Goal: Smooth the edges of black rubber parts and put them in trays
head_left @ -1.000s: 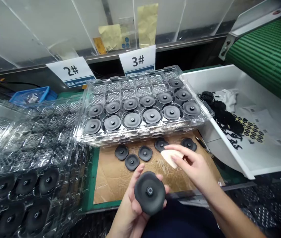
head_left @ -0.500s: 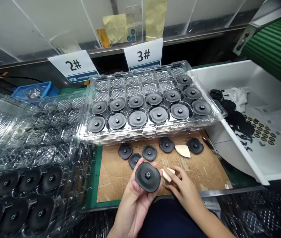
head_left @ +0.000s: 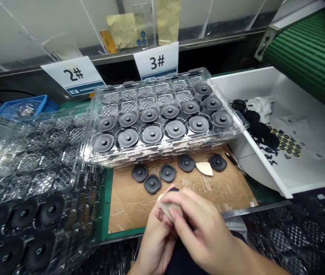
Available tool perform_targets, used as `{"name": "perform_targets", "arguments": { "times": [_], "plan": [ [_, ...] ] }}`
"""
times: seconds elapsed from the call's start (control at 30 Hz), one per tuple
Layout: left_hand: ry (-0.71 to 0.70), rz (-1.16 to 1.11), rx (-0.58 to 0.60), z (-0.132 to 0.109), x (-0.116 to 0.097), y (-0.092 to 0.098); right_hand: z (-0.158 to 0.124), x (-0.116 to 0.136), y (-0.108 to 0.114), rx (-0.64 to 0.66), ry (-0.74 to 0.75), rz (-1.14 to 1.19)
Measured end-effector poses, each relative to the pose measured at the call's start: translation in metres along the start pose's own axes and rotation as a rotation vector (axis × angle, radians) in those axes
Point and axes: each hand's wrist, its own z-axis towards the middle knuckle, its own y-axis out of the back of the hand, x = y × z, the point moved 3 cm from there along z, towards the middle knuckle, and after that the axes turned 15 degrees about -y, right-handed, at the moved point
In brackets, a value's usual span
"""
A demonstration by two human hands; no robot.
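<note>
My left hand (head_left: pixel 157 238) is closed around a black rounded disc (head_left: pixel 174 189), of which only a dark edge shows above the fingers. In my right hand (head_left: pixel 204 225), a cream sponge wedge (head_left: pixel 166 208) is pinched between thumb and fingers. The two hands overlap low over the cardboard sheet (head_left: pixel 128 210), and the sponge is up against the place where the disc is held. Whether the sponge touches the disc's face is hidden. On the cardboard lie several like discs (head_left: pixel 167 173) with small central nuts, and a second sponge wedge (head_left: pixel 204 168).
A clear compartment tray (head_left: pixel 162 141) partly filled with black discs stands behind the cardboard. More clear trays (head_left: pixel 65 168) are stacked at left, near a blue bin (head_left: pixel 43 109). At right are a pen-like tool (head_left: pixel 233 159) and a white bin (head_left: pixel 268 164) with scraps.
My right hand has lifted the sponge wedge from beside the disc and brought it left onto my left hand. The disc has turned and is now mostly covered. The camera view has shifted slightly.
</note>
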Motion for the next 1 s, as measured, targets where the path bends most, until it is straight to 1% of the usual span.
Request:
{"name": "perform_targets", "arguments": {
  "times": [0.07,0.1,0.13,0.23,0.27,0.3,0.33,0.37,0.4,0.43,0.47,0.5,0.53,0.57,0.6,0.63,0.67,0.7,0.73,0.77,0.83,0.87,0.93,0.97,1.0],
  "plan": [
    [-0.019,0.025,-0.02,-0.001,-0.001,-0.001,0.003,0.009,-0.005,0.163,-0.01,-0.037],
    [-0.031,0.035,-0.031,-0.001,-0.002,-0.002,0.005,0.01,-0.006,0.197,-0.019,-0.053],
    [-0.036,0.046,-0.04,-0.002,-0.003,-0.003,0.008,0.009,-0.007,0.171,-0.014,-0.064],
    [-0.027,0.081,-0.055,-0.003,-0.007,-0.007,0.009,0.008,-0.005,-0.077,0.084,-0.068],
    [-0.034,0.093,-0.061,-0.004,-0.009,-0.008,0.006,0.009,-0.005,-0.104,0.121,-0.053],
    [-0.048,0.105,-0.069,-0.004,-0.011,-0.008,0.003,0.009,-0.006,-0.071,0.144,-0.031],
    [-0.066,0.117,-0.078,-0.004,-0.014,-0.008,0.0,0.009,-0.006,0.003,0.143,-0.007],
    [-0.083,0.131,-0.087,-0.004,-0.016,-0.008,-0.002,0.009,-0.007,0.089,0.118,0.017],
    [-0.091,0.145,-0.095,-0.003,-0.018,-0.008,-0.003,0.009,-0.007,0.147,0.085,0.034],
    [-0.094,0.158,-0.099,-0.002,-0.018,-0.009,-0.002,0.009,-0.005,0.159,0.052,0.041],
    [-0.089,0.166,-0.098,-0.002,-0.018,-0.01,0.0,0.009,-0.004,0.121,0.041,0.045],
    [-0.082,0.17,-0.091,-0.002,-0.018,-0.012,0.002,0.011,-0.002,0.041,0.064,0.046],
    [-0.082,0.173,-0.08,-0.002,-0.018,-0.015,0.004,0.013,0.0,-0.048,0.112,0.047],
    [-0.091,0.175,-0.069,-0.002,-0.018,-0.018,0.005,0.015,0.002,-0.108,0.171,0.052],
    [-0.102,0.179,-0.063,-0.003,-0.019,-0.02,0.005,0.017,0.002,-0.129,0.224,0.059],
    [-0.112,0.185,-0.065,-0.003,-0.021,-0.021,0.004,0.018,0.003,-0.099,0.256,0.065],
    [-0.115,0.189,-0.074,-0.004,-0.023,-0.021,0.001,0.019,0.003,-0.034,0.264,0.063],
    [-0.113,0.185,-0.083,-0.005,-0.024,-0.02,-0.001,0.018,0.005,0.039,0.233,0.048],
    [-0.103,0.172,-0.089,-0.005,-0.026,-0.019,-0.005,0.015,0.007,0.083,0.185,0.023],
    [-0.092,0.15,-0.087,-0.005,-0.027,-0.019,-0.009,0.013,0.01,0.094,0.133,-0.013],
    [-0.086,0.098,-0.077,-0.005,-0.027,-0.021,-0.018,0.008,0.015,0.034,0.063,-0.095],
    [-0.09,0.078,-0.073,-0.006,-0.027,-0.023,-0.022,0.007,0.016,-0.033,0.057,-0.138],
    [-0.114,0.051,-0.067,-0.007,-0.028,-0.026,-0.029,0.008,0.015,-0.169,0.102,-0.223],
    [-0.135,0.044,-0.064,-0.008,-0.028,-0.028,-0.031,0.009,0.014,-0.211,0.134,-0.252],
    [-0.159,0.041,-0.062,-0.01,-0.028,-0.029,-0.032,0.011,0.012,-0.213,0.164,-0.26]
  ]
}}
